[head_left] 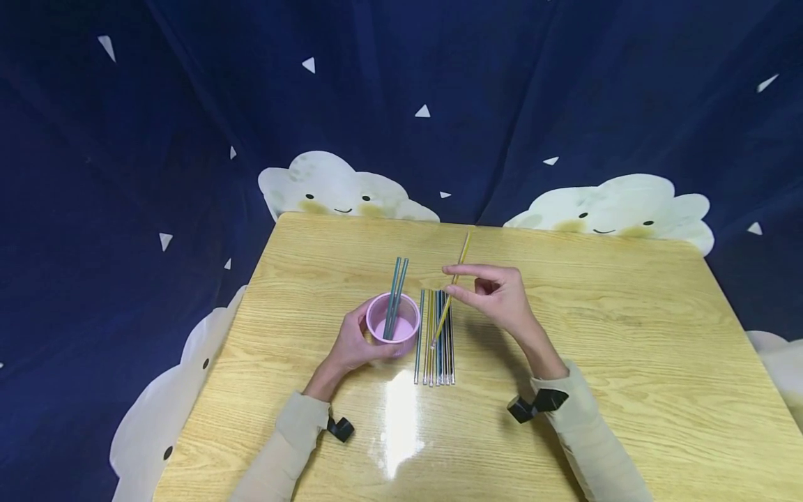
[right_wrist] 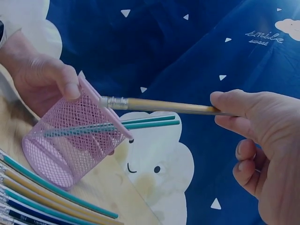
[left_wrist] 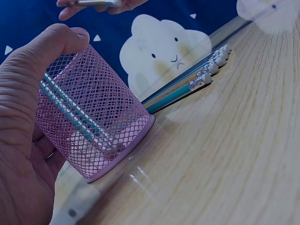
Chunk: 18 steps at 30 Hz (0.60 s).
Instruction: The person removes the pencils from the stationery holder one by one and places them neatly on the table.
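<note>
A pink mesh pencil cup point(head_left: 394, 343) stands on the table, and my left hand point(head_left: 355, 343) grips its side with the thumb near the rim. Two teal pencils point(head_left: 395, 296) lean inside the cup, seen through the mesh in both wrist views. Between thumb and index finger my right hand point(head_left: 502, 296) pinches a yellow pencil point(head_left: 463, 249), held tilted in the air. Its eraser end points down, near the cup's rim in the right wrist view. Below it, a row of several pencils point(head_left: 418, 348) in teal, yellow and dark colours lies just right of the cup.
The wooden table point(head_left: 627, 335) reaches well out to the right of the pencils. Behind it hangs a dark blue curtain point(head_left: 376, 42) with white triangles and smiling clouds. Each wrist wears a small black camera point(head_left: 341, 429).
</note>
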Each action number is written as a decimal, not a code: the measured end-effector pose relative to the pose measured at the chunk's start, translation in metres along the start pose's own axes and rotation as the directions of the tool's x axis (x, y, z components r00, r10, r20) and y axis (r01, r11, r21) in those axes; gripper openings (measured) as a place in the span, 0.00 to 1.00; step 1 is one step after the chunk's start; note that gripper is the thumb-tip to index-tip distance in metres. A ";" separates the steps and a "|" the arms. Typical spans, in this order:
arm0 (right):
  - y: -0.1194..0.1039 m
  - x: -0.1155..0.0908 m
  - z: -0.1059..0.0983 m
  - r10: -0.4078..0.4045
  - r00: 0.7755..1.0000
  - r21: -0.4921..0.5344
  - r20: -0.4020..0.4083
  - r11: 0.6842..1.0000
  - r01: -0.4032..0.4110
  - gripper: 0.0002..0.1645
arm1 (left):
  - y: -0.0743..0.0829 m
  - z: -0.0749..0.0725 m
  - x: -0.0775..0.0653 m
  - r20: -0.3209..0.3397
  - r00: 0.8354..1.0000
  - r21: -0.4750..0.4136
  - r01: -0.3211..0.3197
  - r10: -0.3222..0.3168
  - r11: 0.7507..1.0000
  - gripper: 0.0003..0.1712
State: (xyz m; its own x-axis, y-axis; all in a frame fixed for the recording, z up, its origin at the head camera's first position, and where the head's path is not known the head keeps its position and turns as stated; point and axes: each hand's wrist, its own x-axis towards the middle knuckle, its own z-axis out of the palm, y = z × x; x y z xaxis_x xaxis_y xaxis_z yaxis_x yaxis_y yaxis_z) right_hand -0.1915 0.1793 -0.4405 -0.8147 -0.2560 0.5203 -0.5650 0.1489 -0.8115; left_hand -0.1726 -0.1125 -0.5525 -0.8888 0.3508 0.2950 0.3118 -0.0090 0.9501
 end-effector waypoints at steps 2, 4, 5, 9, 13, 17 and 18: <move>0.001 -0.002 -0.002 0.004 1.000 -0.008 0.004 1.000 -0.004 0.19 | 0.001 0.000 0.000 0.000 1.000 0.000 0.009 -0.009 1.000 0.52; 0.002 -0.003 -0.003 0.005 1.000 -0.009 0.007 1.000 -0.005 0.18 | 0.001 0.000 0.000 0.002 1.000 -0.004 0.015 -0.015 1.000 0.52; 0.003 -0.004 -0.004 0.006 1.000 -0.010 0.007 1.000 -0.006 0.18 | 0.001 0.000 0.000 0.002 1.000 -0.006 0.019 -0.019 1.000 0.52; 0.006 -0.007 -0.006 0.022 1.000 -0.006 0.007 1.000 -0.022 0.18 | 0.000 0.000 0.000 0.002 1.000 -0.011 0.018 -0.018 1.000 0.52; 0.010 -0.012 -0.009 0.067 0.998 -0.012 0.010 0.998 -0.067 0.17 | 0.001 0.001 0.000 0.001 1.000 -0.006 0.014 -0.014 1.000 0.52; 0.016 -0.018 -0.012 0.121 0.992 -0.041 0.026 0.992 -0.119 0.16 | 0.002 0.001 0.000 0.001 1.000 -0.004 0.013 -0.013 1.000 0.52; 0.017 -0.019 -0.013 0.133 0.991 -0.047 0.031 0.990 -0.132 0.16 | 0.002 0.001 0.000 0.001 1.000 -0.004 0.014 -0.014 1.000 0.52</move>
State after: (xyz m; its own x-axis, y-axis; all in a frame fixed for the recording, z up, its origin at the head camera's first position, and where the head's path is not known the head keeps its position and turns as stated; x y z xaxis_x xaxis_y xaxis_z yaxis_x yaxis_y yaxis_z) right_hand -0.1871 0.1990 -0.4609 -0.8782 -0.2638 0.3990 -0.4584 0.2262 -0.8595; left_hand -0.1717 -0.1115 -0.5507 -0.8926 0.3518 0.2820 0.2985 -0.0076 0.9544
